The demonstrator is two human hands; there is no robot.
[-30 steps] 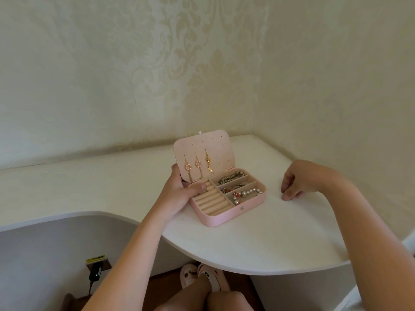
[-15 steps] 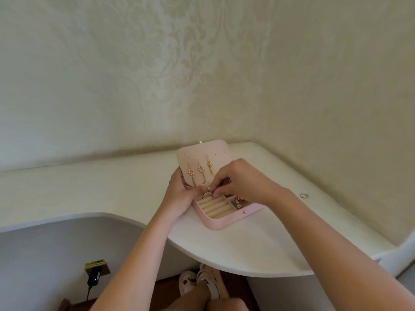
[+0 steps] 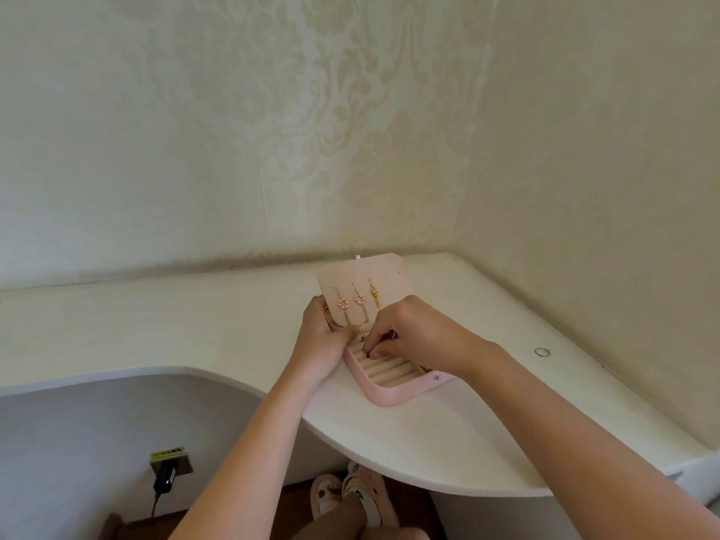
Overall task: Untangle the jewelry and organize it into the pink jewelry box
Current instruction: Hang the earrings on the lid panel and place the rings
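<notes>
Fingers of the right hand (image 3: 413, 329) curl down, pinched narrow over the cream ring rolls (image 3: 383, 366) of the open pink jewelry box (image 3: 393, 395) on the white desk (image 3: 195, 325); what they pinch is hidden. Left hand (image 3: 321, 337) clasps the box's left edge.

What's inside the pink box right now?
The pink box shows cream ring rolls and three earrings hanging on the lid. The right hand covers the right-side compartments, fingertips at the rolls; their contents cannot be seen.
</notes>
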